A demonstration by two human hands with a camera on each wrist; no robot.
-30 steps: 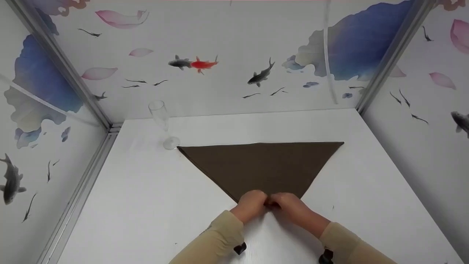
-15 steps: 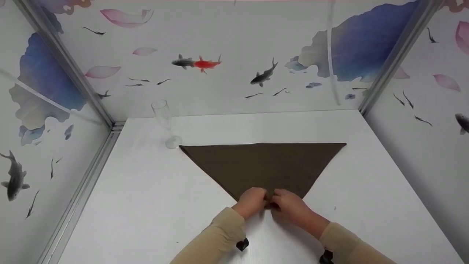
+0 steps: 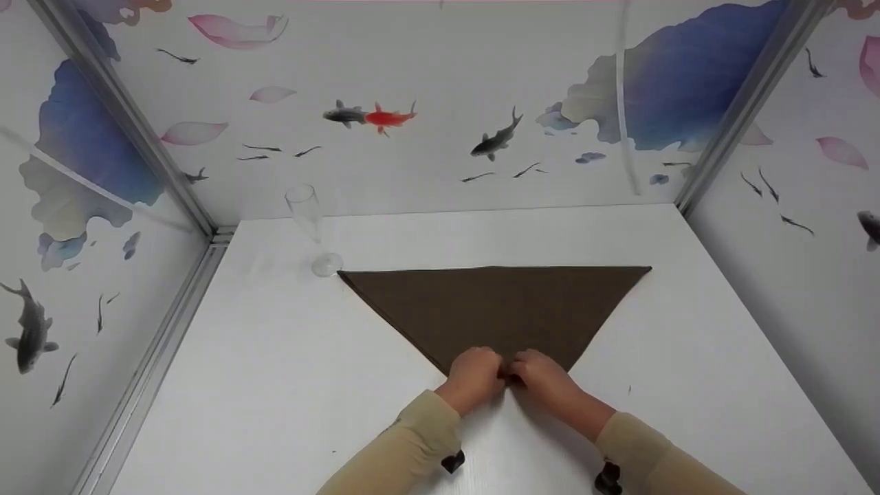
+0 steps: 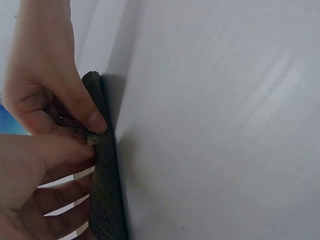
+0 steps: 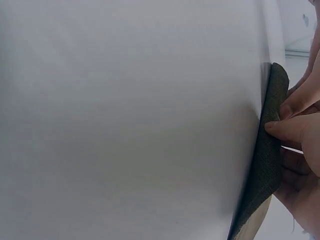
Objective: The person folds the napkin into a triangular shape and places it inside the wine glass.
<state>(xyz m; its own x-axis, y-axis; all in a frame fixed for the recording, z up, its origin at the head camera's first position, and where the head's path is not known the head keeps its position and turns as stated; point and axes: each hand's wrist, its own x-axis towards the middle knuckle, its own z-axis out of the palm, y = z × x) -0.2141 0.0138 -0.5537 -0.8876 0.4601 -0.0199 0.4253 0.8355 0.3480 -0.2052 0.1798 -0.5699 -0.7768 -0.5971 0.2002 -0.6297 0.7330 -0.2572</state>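
A brown cloth napkin (image 3: 495, 302) lies flat on the white table. Its long straight edge is at the far side, and its sides narrow toward me. The near edge is turned up in a thick roll (image 4: 107, 185), seen close in the left wrist view. My left hand (image 3: 474, 378) pinches this roll near its middle. Right beside it, my right hand (image 3: 546, 381) pinches the same roll, the two hands' fingertips almost touching. In the right wrist view a thumb presses on the napkin's rolled edge (image 5: 267, 155). The fingers behind the roll are partly hidden.
A clear stemmed glass (image 3: 306, 220) stands upright at the back left, its foot close to the napkin's far left corner. Walls printed with fish and petals enclose the white table (image 3: 275, 385) at the back and both sides.
Both hands have moved slightly forward, away from me, with the napkin's near rolled edge. The view has shifted a little. The glass and the far edge stay in place.
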